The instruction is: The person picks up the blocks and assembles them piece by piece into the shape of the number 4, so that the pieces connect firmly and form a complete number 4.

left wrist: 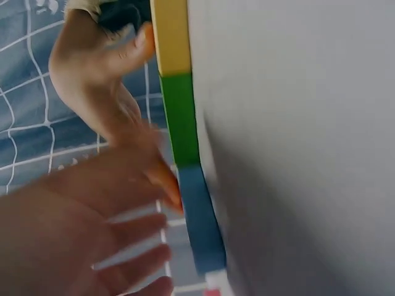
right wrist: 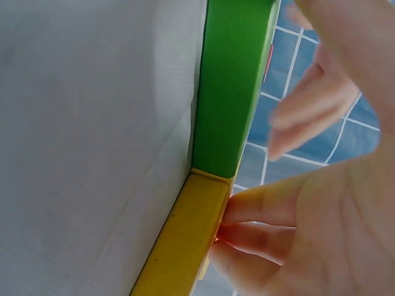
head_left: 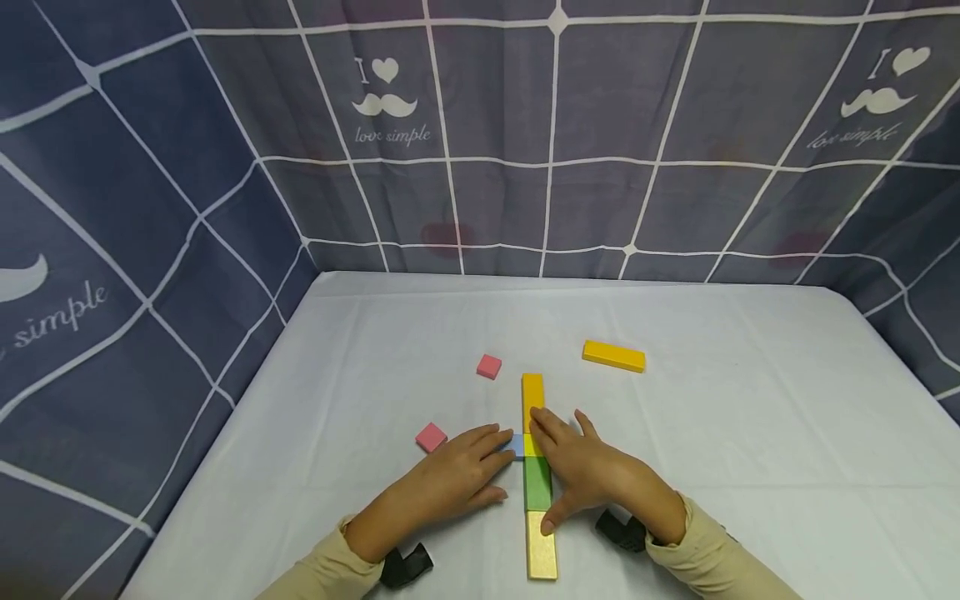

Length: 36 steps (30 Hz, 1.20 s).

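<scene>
A straight row of blocks runs away from the person in the head view: a pale yellow block (head_left: 541, 554) nearest, a green block (head_left: 537, 483), a bright yellow block (head_left: 533, 447), then an orange-yellow block (head_left: 532, 392) at the far end. A blue block (head_left: 517, 446) juts out leftward beside the bright yellow one. The right hand (head_left: 588, 467) spreads along the row's right side, its fingertips on the far yellow blocks and its thumb at the pale yellow block. With fingers extended, the left hand (head_left: 453, 475) has its fingertips at the blue block; whether they touch it is unclear.
Two pink blocks, a farther one (head_left: 489, 367) and a nearer one (head_left: 431, 437), lie left of the row. Another orange-yellow bar (head_left: 613, 356) lies beyond it to the right. Dark checked cloth (head_left: 495, 92) stands behind and beside the white-covered table (head_left: 712, 375).
</scene>
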Tool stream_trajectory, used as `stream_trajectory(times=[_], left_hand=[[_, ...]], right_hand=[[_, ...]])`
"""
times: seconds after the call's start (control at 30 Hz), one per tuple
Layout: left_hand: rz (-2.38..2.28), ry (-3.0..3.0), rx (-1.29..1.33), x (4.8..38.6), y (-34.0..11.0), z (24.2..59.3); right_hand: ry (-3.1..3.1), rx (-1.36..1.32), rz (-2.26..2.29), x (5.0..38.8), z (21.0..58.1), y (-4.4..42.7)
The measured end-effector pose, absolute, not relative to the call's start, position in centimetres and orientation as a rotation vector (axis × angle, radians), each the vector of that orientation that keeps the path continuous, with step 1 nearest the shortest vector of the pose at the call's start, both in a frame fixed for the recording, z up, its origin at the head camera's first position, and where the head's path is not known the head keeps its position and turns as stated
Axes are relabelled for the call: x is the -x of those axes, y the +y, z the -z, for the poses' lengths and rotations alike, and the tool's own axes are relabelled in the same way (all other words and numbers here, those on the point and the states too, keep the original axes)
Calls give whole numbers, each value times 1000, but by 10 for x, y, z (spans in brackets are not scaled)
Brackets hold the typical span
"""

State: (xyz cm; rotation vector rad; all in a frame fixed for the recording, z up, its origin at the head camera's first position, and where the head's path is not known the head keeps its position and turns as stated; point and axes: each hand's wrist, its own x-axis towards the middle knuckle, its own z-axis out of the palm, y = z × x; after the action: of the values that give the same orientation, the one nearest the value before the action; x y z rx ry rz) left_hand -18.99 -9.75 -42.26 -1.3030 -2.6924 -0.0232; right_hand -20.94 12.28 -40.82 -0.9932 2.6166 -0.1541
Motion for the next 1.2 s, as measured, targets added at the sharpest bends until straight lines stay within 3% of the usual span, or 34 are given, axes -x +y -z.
stream_trajectory(times=[0.6, 1.2], left_hand=[[178, -2837, 1072, 208, -157, 404], [185, -2921, 1005, 212, -152, 405]], right_hand=[[2600, 971, 154, 209, 408, 123], [2606, 982, 164, 210, 409, 123]])
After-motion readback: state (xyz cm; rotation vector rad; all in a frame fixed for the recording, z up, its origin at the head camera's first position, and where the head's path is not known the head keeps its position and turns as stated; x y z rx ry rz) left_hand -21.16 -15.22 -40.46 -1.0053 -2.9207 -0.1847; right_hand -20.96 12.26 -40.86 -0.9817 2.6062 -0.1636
